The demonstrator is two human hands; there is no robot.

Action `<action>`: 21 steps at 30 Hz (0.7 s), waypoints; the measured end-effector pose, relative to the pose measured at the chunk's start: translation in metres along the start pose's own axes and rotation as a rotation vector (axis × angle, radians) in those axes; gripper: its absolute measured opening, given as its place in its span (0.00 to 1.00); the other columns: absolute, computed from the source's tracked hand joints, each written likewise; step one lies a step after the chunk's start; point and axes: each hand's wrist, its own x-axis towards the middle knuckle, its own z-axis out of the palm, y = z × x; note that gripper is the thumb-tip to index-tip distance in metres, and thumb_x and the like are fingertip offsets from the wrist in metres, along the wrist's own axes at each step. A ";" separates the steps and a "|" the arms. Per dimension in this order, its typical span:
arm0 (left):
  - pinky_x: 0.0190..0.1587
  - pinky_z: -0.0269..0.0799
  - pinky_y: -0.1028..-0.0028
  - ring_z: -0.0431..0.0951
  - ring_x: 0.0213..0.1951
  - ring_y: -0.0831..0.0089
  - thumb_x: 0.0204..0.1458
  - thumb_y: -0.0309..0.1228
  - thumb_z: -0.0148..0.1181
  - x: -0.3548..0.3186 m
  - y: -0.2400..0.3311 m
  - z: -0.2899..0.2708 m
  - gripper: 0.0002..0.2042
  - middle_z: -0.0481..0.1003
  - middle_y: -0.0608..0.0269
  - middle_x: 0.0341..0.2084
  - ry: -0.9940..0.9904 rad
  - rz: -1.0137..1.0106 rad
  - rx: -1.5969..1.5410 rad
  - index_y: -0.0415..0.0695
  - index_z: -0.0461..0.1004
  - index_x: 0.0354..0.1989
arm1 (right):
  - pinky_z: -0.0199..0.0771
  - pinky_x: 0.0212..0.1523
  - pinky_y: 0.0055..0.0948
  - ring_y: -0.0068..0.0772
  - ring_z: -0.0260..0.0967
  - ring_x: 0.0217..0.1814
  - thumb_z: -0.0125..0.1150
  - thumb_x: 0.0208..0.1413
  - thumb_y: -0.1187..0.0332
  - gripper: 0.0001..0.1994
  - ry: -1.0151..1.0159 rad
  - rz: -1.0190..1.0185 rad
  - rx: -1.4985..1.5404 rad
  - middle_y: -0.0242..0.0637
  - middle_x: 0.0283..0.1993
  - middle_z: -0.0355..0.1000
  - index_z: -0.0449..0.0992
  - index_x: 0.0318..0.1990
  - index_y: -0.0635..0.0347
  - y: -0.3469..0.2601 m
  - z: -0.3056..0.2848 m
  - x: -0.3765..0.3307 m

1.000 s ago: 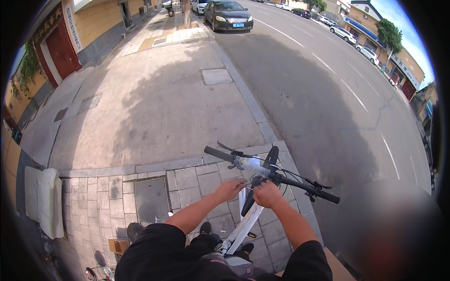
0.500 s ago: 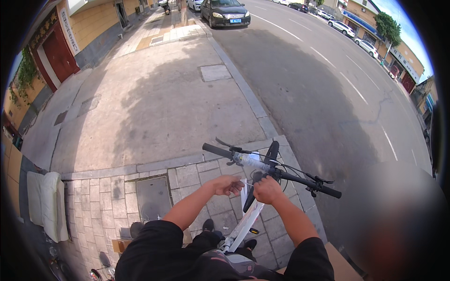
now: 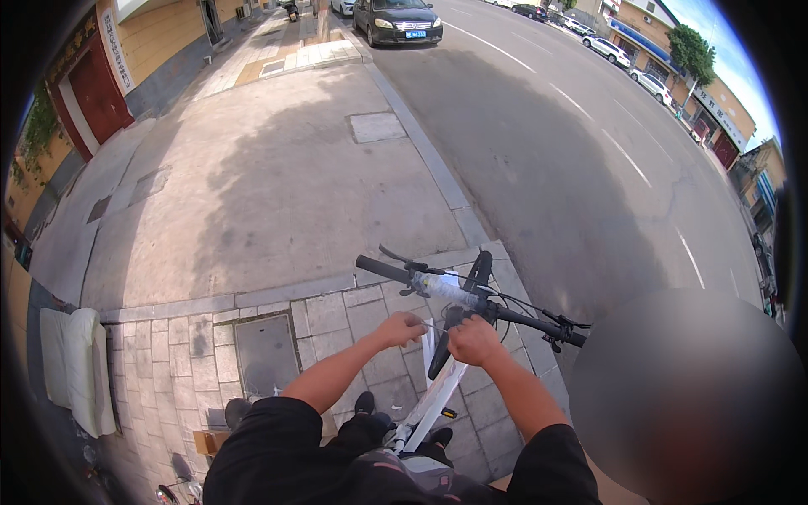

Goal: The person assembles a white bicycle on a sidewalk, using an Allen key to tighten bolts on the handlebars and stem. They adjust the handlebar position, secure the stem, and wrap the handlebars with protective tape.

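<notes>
A bicycle with a white frame [image 3: 435, 394] stands in front of me, its black handlebar [image 3: 383, 269] partly wrapped in clear plastic [image 3: 450, 290]. Just behind the stem, above the front tyre [image 3: 441, 358], both hands are close together. My left hand [image 3: 401, 329] pinches one end of a thin cord-like strand [image 3: 433, 327]; its exact kind is too small to tell. Beside the stem, my right hand [image 3: 473, 340] is closed with the strand running into its fingers. Several black cables [image 3: 518, 301] curve around the front of the bar.
A pedal [image 3: 449, 413] sticks out near my shoes. A metal cover [image 3: 268, 353] is set into the paving, and a pale folded cushion [image 3: 77, 370] leans at the left. The kerb [image 3: 438, 185] borders the road, where a black car [image 3: 396, 23] stands. A blurred patch hides the lower right.
My left fingers, looser before, have drawn together in a pinch. The right hand stays closed by the stem. The view has shifted slightly, and the blurred patch covers more of the handlebar's right end.
</notes>
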 end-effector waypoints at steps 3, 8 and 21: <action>0.29 0.75 0.70 0.89 0.36 0.69 0.69 0.47 0.67 -0.007 0.018 -0.003 0.21 0.85 0.63 0.41 -0.072 -0.278 -0.370 0.40 0.81 0.56 | 0.75 0.48 0.48 0.46 0.79 0.38 0.67 0.55 0.60 0.09 -0.022 0.024 0.001 0.38 0.30 0.81 0.82 0.28 0.53 -0.004 -0.005 0.001; 0.29 0.73 0.72 0.89 0.36 0.70 0.73 0.38 0.65 0.001 0.018 -0.005 0.13 0.85 0.64 0.39 -0.057 -0.301 -0.434 0.40 0.83 0.54 | 0.75 0.53 0.45 0.43 0.80 0.42 0.65 0.58 0.59 0.11 -0.156 0.053 0.001 0.38 0.31 0.84 0.83 0.33 0.56 -0.006 -0.010 0.007; 0.29 0.79 0.67 0.91 0.38 0.66 0.75 0.56 0.56 -0.016 0.022 -0.008 0.30 0.86 0.58 0.33 0.025 -0.147 -0.098 0.34 0.83 0.51 | 0.74 0.54 0.44 0.44 0.81 0.41 0.63 0.59 0.58 0.11 -0.138 0.122 0.040 0.37 0.31 0.83 0.83 0.32 0.52 -0.007 0.005 0.007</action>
